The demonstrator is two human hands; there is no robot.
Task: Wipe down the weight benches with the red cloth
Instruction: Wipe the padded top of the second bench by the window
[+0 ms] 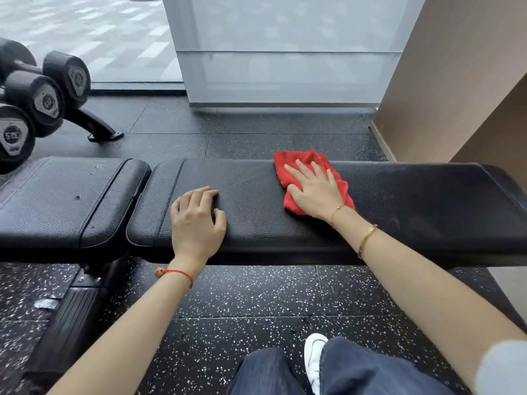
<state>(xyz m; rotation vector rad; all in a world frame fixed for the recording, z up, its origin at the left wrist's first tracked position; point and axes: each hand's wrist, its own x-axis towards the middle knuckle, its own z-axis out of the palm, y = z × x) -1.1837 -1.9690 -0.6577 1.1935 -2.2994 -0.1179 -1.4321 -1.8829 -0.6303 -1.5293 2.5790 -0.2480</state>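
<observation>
At the far left stand round-headed black dumbbells (42, 101) on a rack, well clear of the work. Next comes the short black padded seat section (65, 201) of the weight bench, and just beside it, across a narrow gap, the long black pebbled-leather back pad (256, 212), which serves here as the desk. It looks firm under a cushioned skin, grippy, not slippery, and far too heavy to shift under a wipe. The left hand (196, 220) rests near the pad's left end, its fingers bent and their tips pressing into the leather, the thumb curling toward the near edge; it holds nothing and seems to be bracing the person. Further right lies the red soft woven cloth (302, 161), crumpled in loose folds on top of the pad toward its far edge. Such a cloth is light and limp and will bunch or slide out unless pressed from above, so a flat palm over its middle is likely the best hold. The right hand (315, 192) does just that: fingers straight and spread, palm flat on the cloth, pressing without gripping it. The pad's right stretch looks dull.
</observation>
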